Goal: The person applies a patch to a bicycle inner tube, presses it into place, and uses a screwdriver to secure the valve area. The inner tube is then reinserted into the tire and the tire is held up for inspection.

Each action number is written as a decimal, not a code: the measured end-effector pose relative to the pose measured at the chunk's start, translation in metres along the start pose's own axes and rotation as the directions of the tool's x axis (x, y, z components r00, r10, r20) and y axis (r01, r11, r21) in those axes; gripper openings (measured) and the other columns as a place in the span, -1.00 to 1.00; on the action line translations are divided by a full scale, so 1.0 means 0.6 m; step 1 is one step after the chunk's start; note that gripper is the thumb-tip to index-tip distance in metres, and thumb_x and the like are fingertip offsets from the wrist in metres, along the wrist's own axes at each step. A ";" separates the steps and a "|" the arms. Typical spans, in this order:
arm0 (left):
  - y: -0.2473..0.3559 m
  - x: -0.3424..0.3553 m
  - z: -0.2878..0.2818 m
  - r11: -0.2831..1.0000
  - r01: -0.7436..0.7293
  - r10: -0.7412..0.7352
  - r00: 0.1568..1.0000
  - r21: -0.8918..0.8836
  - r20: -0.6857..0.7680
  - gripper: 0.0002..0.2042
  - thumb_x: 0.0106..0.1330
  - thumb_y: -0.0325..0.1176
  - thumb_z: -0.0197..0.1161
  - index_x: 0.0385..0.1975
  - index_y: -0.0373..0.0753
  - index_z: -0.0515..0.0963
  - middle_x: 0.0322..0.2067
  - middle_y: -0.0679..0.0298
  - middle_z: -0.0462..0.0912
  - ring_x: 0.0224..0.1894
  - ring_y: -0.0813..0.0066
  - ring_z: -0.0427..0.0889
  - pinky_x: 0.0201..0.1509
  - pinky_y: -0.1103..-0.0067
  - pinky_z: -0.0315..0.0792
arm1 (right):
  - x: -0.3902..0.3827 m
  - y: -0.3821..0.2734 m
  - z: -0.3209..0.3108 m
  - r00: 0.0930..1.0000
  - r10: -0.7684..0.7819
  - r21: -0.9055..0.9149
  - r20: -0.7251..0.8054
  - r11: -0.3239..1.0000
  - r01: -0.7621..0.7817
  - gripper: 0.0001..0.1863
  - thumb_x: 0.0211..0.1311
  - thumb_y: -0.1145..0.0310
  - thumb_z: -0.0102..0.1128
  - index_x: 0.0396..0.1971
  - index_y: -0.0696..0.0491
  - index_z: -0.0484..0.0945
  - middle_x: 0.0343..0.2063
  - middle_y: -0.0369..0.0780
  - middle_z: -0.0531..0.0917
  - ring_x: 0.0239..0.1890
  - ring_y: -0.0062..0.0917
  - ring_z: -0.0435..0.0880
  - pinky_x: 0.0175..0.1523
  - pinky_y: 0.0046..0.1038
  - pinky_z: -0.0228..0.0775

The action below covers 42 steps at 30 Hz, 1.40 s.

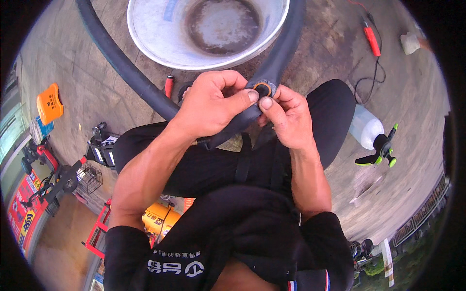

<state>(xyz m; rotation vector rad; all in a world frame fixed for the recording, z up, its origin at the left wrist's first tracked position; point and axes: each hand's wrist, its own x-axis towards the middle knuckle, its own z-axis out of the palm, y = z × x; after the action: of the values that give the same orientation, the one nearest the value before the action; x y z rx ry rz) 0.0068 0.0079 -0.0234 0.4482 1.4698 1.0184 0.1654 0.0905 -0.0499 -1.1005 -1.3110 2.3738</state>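
Note:
A long black inner tube [127,62] loops round in front of me, and a stretch of it lies between my hands over my lap. On that stretch sits a small round black patch [262,90] with an orange rim, ringed by a greyish scuffed area. My left hand [209,105] is closed on the tube, its thumb tip against the patch's left edge. Across from it, my right hand [290,118] pinches at the patch's lower right edge, its fingers curled behind the tube. Most fingertips are hidden.
A wide metal basin [160,41] with a stained bottom stands just ahead. A red-handled tool [169,86] lies near it. Rightward are a pump spray bottle [367,127] and a red tool [372,40] with a black cord. An orange plastic piece [50,104] is at left.

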 end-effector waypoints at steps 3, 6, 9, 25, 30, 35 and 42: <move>-0.001 0.000 0.005 1.000 -0.012 0.012 1.000 0.001 -0.007 -0.90 0.21 -0.43 0.26 -0.42 -0.34 0.55 -0.58 0.47 0.51 -0.51 0.82 0.38 -0.48 0.75 0.28 | 0.004 -0.012 -0.011 0.999 0.012 -0.021 0.037 1.000 -0.012 -0.80 0.25 0.34 0.19 -0.49 0.14 0.52 -0.64 -0.35 0.55 -0.60 -0.75 0.46 -0.49 -0.66 0.32; -0.003 -0.003 0.013 0.998 -0.056 0.056 0.998 0.009 -0.007 -0.91 0.21 -0.45 0.24 -0.41 -0.33 0.54 -0.59 0.48 0.49 -0.52 0.83 0.36 -0.50 0.75 0.25 | 0.005 -0.019 -0.015 0.998 0.029 -0.031 0.054 0.999 -0.027 -0.79 0.24 0.33 0.20 -0.50 0.15 0.53 -0.64 -0.34 0.55 -0.61 -0.75 0.46 -0.49 -0.66 0.32; -0.006 -0.004 0.015 0.999 -0.041 0.041 0.999 0.027 -0.006 -0.93 0.21 -0.46 0.22 -0.43 -0.32 0.53 -0.62 0.50 0.45 -0.57 0.84 0.31 -0.55 0.74 0.20 | 0.005 -0.019 -0.015 0.997 0.041 -0.026 0.064 0.999 -0.039 -0.80 0.23 0.35 0.22 -0.52 0.14 0.53 -0.64 -0.36 0.54 -0.60 -0.78 0.44 -0.49 -0.66 0.30; 0.002 0.006 0.016 0.973 0.132 -0.127 0.991 -0.188 0.037 -0.87 0.21 -0.40 0.20 -0.38 -0.34 0.48 -0.48 0.34 0.54 -0.50 0.72 0.45 -0.47 0.70 0.35 | 0.014 0.015 0.000 0.991 -0.127 0.057 -0.032 0.990 0.129 -0.89 0.28 0.45 0.08 -0.41 0.14 0.55 -0.50 -0.40 0.55 -0.47 -0.79 0.43 -0.38 -0.66 0.31; 0.002 0.006 0.016 0.950 0.285 -0.277 0.957 -0.127 0.081 -0.81 0.23 -0.41 0.15 -0.24 -0.38 0.48 -0.47 0.29 0.57 -0.50 0.65 0.50 -0.45 0.67 0.38 | 0.016 0.037 -0.020 1.000 -0.009 -0.036 -0.005 0.999 0.009 -0.78 0.26 0.27 0.18 -0.43 0.13 0.55 -0.58 -0.41 0.53 -0.53 -0.78 0.41 -0.42 -0.66 0.28; -0.011 0.009 0.018 0.969 0.248 -0.247 0.965 -0.001 0.083 -0.77 0.24 -0.40 0.15 -0.15 -0.33 0.44 -0.43 0.29 0.55 -0.46 0.62 0.55 -0.42 0.70 0.43 | 0.026 0.040 -0.027 0.996 0.078 -0.036 -0.037 0.996 -0.079 -0.76 0.24 0.26 0.21 -0.40 0.16 0.58 -0.55 -0.37 0.59 -0.49 -0.76 0.46 -0.37 -0.63 0.33; -0.006 0.015 0.016 0.867 0.461 -0.408 0.874 -0.186 0.265 -0.70 0.36 -0.15 0.11 -0.19 -0.31 0.43 -0.53 0.28 0.54 -0.57 0.53 0.61 -0.60 0.65 0.48 | 0.019 0.023 -0.033 0.999 -0.006 -0.109 0.047 0.994 0.012 -0.83 0.27 0.39 0.12 -0.31 0.17 0.60 -0.45 -0.34 0.64 -0.37 -0.73 0.52 -0.23 -0.58 0.39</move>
<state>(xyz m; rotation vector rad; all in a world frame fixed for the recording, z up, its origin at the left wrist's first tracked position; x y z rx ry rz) 0.0150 0.0158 -0.0306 0.0350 1.1560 0.7422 0.1734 0.1011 -0.0733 -1.0721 -1.4741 2.3593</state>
